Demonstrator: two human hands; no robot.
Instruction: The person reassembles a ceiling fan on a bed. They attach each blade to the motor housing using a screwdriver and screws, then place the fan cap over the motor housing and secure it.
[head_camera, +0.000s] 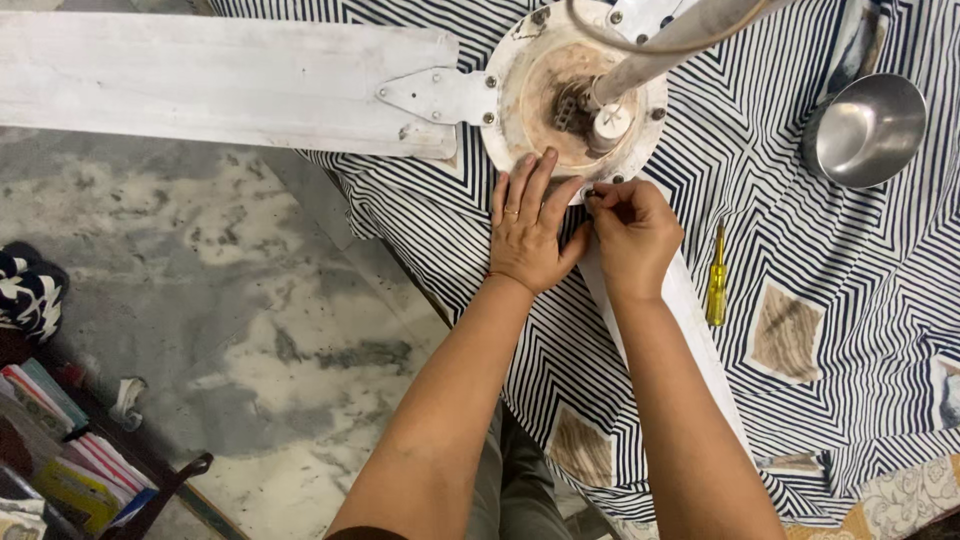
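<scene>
A white ceiling fan lies on a striped black-and-white cloth (800, 250). Its round motor housing (520, 90) is dirty, with the down rod (670, 45) rising toward the top right. One blade (220, 85) stretches left; another blade (690, 320) runs down beneath my arms. My left hand (528, 230) lies flat, fingers spread, on the housing's lower rim and the blade root. My right hand (630, 232) is beside it, its fingertips pinched on a small screw (592, 193) at the blade bracket. A ring shows on my left hand.
A yellow-handled screwdriver (717, 280) lies on the cloth right of my right hand. A shiny metal canopy cup (868, 130) sits at the upper right. Marbled floor (200, 300) lies left, with stacked books (70, 450) and a patterned bundle (28, 295) at the far left.
</scene>
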